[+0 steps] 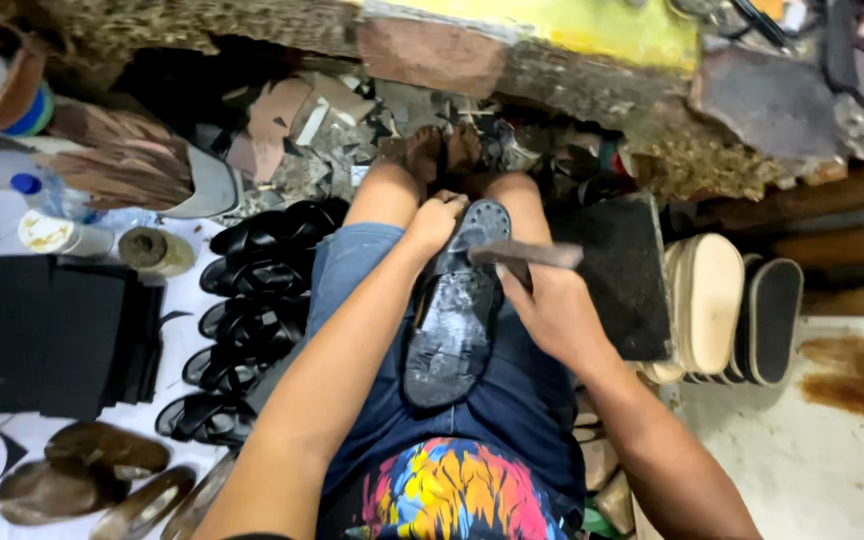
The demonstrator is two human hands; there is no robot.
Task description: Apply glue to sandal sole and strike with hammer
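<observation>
A black sandal sole (pixel 455 320) lies sole-up along the person's lap, between the two forearms, its toe end pointing away toward the feet. The left hand (pixel 436 222) is curled shut over the far rim of the sole, pinning it against the knee. The right hand (pixel 548 305) is closed round the handle of a hammer (pixel 522 254), whose head rests on or just above the far part of the sole, close beside the left-hand knuckles. The sole's surface looks glossy and uneven, so by my reading the bonding is being hammered down and only the toe end is under the tool; the heel end, nearer the body, shows no sign either way. Left of the left arm a row of black strapped sandals (pixel 252 320) lies finished-looking; right of the right hand a stack of bare soles (pixel 727 305) stands on edge, seemingly unworked
</observation>
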